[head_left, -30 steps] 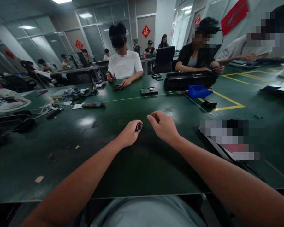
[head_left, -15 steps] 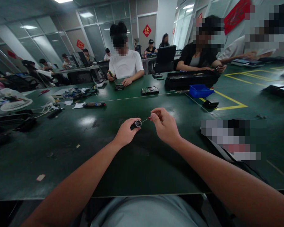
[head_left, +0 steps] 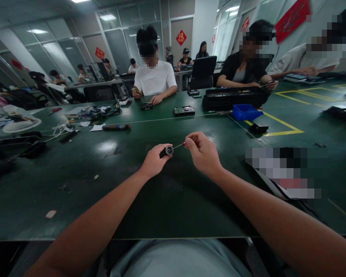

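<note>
My left hand [head_left: 153,161] is closed around a small dark cylindrical part [head_left: 169,150], whose round, pale-rimmed end faces me. In my right hand [head_left: 202,152] is a thin screwdriver [head_left: 179,145] with a reddish handle, held between thumb and fingers. Its metal shaft points left, and the tip meets the rim of the round end; whether it sits inside cannot be made out. Both hands are above the dark green table [head_left: 173,215], near its middle. My fingers hide most of the cylinder's body and much of the screwdriver handle.
Beyond my hands lie a hard drive [head_left: 184,110], a blue bin [head_left: 247,112] and a long black casing [head_left: 233,99]. A pen-like electric screwdriver [head_left: 115,127] and cables [head_left: 57,130] are to the left. A blurred-out flat item [head_left: 276,173] lies right. Co-workers sit opposite.
The whole view has shifted slightly. Both hands keep nearly the same pose, with the screwdriver still at the cylinder's round end.
</note>
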